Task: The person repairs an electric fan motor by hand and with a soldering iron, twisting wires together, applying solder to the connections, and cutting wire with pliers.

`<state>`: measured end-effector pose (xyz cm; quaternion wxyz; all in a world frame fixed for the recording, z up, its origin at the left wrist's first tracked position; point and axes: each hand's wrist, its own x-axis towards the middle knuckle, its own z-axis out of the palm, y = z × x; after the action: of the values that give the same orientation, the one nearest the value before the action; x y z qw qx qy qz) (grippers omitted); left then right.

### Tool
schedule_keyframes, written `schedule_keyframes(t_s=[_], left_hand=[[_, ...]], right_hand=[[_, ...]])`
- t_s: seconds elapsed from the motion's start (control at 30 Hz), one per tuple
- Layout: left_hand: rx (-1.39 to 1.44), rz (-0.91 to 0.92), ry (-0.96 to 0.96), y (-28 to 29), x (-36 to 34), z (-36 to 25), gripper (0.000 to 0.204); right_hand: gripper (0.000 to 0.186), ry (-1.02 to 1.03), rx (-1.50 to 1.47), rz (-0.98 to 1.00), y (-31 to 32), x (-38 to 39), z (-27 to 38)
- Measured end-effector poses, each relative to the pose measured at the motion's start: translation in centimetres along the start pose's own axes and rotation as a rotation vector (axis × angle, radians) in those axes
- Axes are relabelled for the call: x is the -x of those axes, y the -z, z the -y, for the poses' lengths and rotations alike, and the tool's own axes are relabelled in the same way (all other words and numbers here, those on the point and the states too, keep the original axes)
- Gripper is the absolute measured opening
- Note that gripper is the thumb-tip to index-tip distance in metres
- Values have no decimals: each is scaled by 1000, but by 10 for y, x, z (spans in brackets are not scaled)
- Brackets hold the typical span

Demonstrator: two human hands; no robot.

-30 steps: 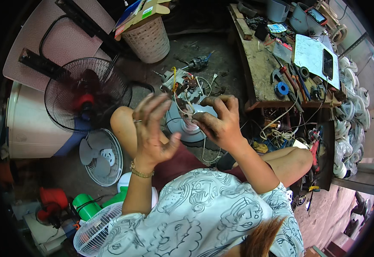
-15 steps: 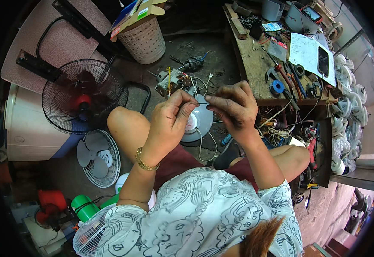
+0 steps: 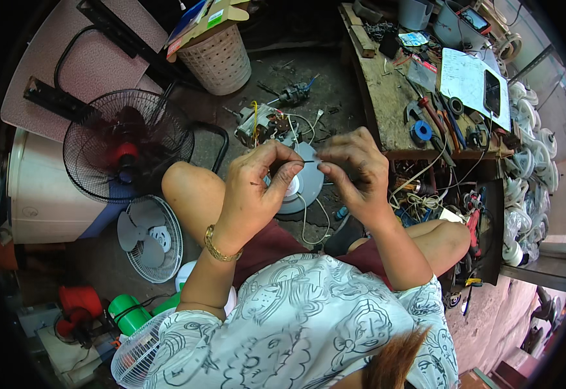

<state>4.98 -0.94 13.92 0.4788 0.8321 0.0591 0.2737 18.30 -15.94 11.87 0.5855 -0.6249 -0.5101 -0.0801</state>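
My left hand (image 3: 263,175) pinches a short, thin dark piece (image 3: 309,161) between thumb and forefinger; its exact kind is too small to make out. Its free end points toward my right hand (image 3: 359,172), whose thumb and fingers are parted just beside that end, the fingers slightly blurred. Both hands have dark smudges on the fingers. Beneath them on the floor is a round pale fan base (image 3: 309,194) with a white cord. Just beyond lies an opened fan motor (image 3: 260,122) with yellow and white wires, partly behind my left hand.
A wooden bench (image 3: 386,91) at the right holds pliers, screwdrivers, a blue spool (image 3: 420,131) and a phone (image 3: 491,92). At the left stand a black caged fan (image 3: 127,146) and a white fan head (image 3: 150,240). A woven basket (image 3: 218,65) stands at the back.
My right hand's thumb and fingers have parted and drawn slightly back from the thin dark piece. The left hand still pinches it, nearly in the same place.
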Motion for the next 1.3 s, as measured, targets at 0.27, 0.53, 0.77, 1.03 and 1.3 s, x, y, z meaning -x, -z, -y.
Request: schedule_keyframes(t_s=[0.27,0.53,0.77,1.03,1.3], left_hand=[[61,39,96,-1,-1,-9,21],[39,-13,32,-2,1,-3,19],[-86,-92,-20,-2,0,-1,16],[-41,-86,144,0,-5,0,18],[-62,-84,34,1,-9,13,14]], right_hand=[[39,215,177,-19,5,-4,-11],[29,226,177,4,5,-11,-6],[32,109,82,52,0,-10,-17],[43,183,123,66,1,-25,-21],[23,155,70,114,-8,-36,-33]])
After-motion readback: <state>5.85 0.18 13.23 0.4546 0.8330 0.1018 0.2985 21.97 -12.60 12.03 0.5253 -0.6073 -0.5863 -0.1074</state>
